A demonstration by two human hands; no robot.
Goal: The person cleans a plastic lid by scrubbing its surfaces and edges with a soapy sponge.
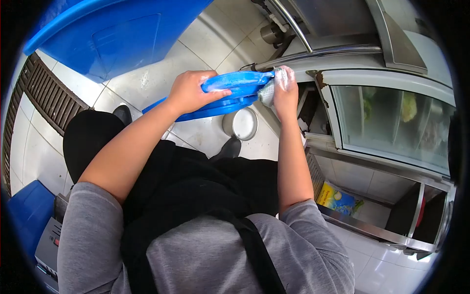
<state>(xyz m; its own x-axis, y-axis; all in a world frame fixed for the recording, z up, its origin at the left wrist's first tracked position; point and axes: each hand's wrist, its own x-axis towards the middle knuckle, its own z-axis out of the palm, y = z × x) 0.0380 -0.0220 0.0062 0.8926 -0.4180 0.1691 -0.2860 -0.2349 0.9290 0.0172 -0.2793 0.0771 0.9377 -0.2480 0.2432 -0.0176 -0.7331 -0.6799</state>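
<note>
A blue plastic piece with a rounded rim (240, 80) is held up in front of me, with white suds on it. My left hand (192, 91) grips its left end, thumb on the near side. At its right end my right hand (285, 90), covered in foam, is closed on a whitish textured scrubbing cloth (267, 93) pressed against the blue edge. Below the blue piece, a round metal pot (240, 124) with whitish contents stands on the tiled floor near my shoe.
A large blue bin (127, 39) stands at the upper left beside a brown floor grate (49, 90). On the right is a glass-fronted cabinet (391, 120), with a yellow and blue bag (337, 198) on a shelf below. A metal rail (323, 51) runs above.
</note>
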